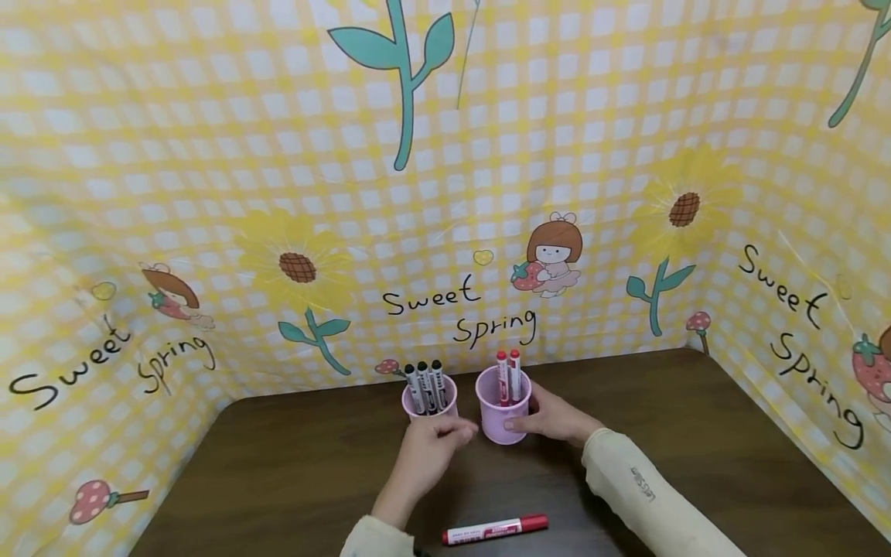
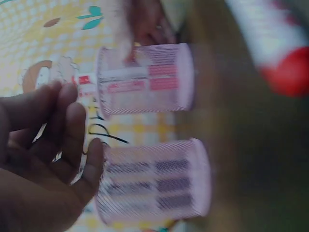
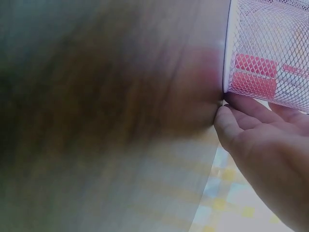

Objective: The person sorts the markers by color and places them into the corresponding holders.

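Two pink mesh pen cups stand upright side by side. The right cup (image 1: 503, 427) holds two red-capped markers (image 1: 515, 375); its mesh shows their red ends (image 3: 256, 75) in the right wrist view. My right hand (image 1: 560, 418) grips this cup from its right side, thumb at the front. Several black-capped markers (image 1: 422, 381) stand in the left cup (image 2: 154, 181). My left hand (image 1: 428, 456) is in front of that cup and partly hides it. Its fingers (image 2: 72, 130) are loosely bent with nothing between them. A red marker (image 1: 496, 530) lies on the table near me.
The dark wooden table (image 1: 292, 464) runs back to a yellow-and-white checked cloth (image 1: 445, 201) printed with flowers and lettering, which also covers both sides. Both cups stand close to the table's back edge.
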Action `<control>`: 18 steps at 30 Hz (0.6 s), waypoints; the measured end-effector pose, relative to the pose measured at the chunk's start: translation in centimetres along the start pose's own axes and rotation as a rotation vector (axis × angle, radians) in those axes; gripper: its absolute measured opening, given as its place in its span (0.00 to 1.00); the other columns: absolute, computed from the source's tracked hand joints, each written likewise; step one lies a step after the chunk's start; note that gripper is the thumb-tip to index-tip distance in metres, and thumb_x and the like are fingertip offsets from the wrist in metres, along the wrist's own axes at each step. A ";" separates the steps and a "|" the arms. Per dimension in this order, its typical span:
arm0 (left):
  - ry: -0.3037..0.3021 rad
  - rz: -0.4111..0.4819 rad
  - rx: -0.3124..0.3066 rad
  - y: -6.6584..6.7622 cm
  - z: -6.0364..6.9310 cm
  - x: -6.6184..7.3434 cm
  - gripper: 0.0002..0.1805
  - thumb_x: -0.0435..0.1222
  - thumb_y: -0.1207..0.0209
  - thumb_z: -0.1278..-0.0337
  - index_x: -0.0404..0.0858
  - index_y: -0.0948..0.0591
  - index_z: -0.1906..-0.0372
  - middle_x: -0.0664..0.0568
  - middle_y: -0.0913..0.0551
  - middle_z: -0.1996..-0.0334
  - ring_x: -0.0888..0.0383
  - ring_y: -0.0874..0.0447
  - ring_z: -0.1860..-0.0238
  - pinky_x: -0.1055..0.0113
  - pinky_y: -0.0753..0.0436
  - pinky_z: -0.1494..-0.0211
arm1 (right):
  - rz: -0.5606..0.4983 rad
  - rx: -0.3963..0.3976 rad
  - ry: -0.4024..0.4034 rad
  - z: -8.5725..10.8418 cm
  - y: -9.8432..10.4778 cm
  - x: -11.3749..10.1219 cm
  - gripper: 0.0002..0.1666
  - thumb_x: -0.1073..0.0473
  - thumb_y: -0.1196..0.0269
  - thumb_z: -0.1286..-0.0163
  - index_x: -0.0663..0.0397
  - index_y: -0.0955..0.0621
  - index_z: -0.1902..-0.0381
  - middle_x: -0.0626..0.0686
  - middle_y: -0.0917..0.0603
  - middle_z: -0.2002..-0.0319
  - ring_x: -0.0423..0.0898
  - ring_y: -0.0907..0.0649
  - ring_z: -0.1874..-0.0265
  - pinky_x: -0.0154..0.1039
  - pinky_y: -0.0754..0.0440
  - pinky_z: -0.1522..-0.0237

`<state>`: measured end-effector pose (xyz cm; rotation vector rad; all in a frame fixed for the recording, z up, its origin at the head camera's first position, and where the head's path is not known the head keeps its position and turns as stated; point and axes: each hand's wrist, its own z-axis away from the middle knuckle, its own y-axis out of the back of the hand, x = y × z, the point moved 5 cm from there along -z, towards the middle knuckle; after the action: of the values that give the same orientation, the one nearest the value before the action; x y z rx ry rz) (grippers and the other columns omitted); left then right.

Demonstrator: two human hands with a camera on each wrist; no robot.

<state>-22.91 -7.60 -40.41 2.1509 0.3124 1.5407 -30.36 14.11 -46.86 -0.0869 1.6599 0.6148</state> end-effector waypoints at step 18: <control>0.077 0.001 -0.149 0.9 5.4 -5.1 0.09 0.24 0.37 0.44 0.34 0.09 0.61 0.51 0.11 0.63 0.57 0.15 0.59 0.65 0.20 0.57 | 0.033 0.005 -0.048 -0.2 -0.2 0.5 0.57 0.55 0.26 0.38 0.60 0.46 0.22 0.64 0.28 0.33 0.58 0.26 0.39 0.58 0.29 0.37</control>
<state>-19.71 -11.97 -45.53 1.9817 0.2143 1.5976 -30.59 14.04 -47.40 -0.0403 1.6189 0.6332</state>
